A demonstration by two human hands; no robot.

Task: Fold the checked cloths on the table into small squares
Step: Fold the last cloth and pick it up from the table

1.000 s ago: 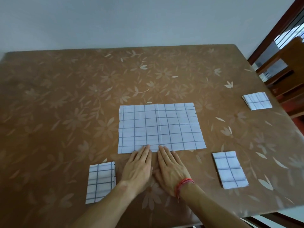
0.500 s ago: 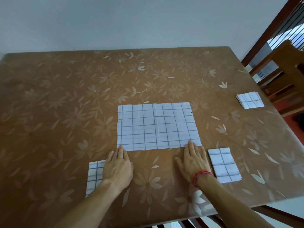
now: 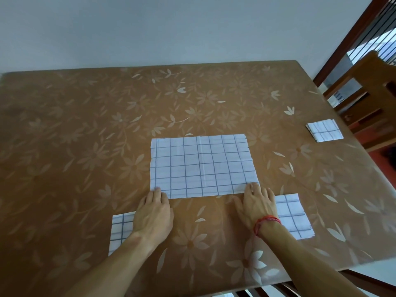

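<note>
A white cloth with a blue check (image 3: pixel 201 166) lies flat in a wide rectangle at the middle of the table, with a crease down its centre. My left hand (image 3: pixel 153 213) rests palm down with its fingertips on the cloth's near left corner. My right hand (image 3: pixel 259 204), with a red thread on its wrist, has its fingertips on the near right corner. Neither hand has lifted the cloth. Three folded checked cloths lie apart: one near left (image 3: pixel 120 230), partly under my left forearm, one near right (image 3: pixel 293 215) beside my right hand, and one far right (image 3: pixel 324 130).
The table (image 3: pixel 85 125) has a brown covering with a flower print and stands against a pale wall. A wooden chair (image 3: pixel 368 99) stands past the table's right edge, beside a dark wooden frame with bars.
My hands, side by side at the middle of the cloth's near edge a second ago, have slid apart along it. Their fingertips now sit on the two near corners.
</note>
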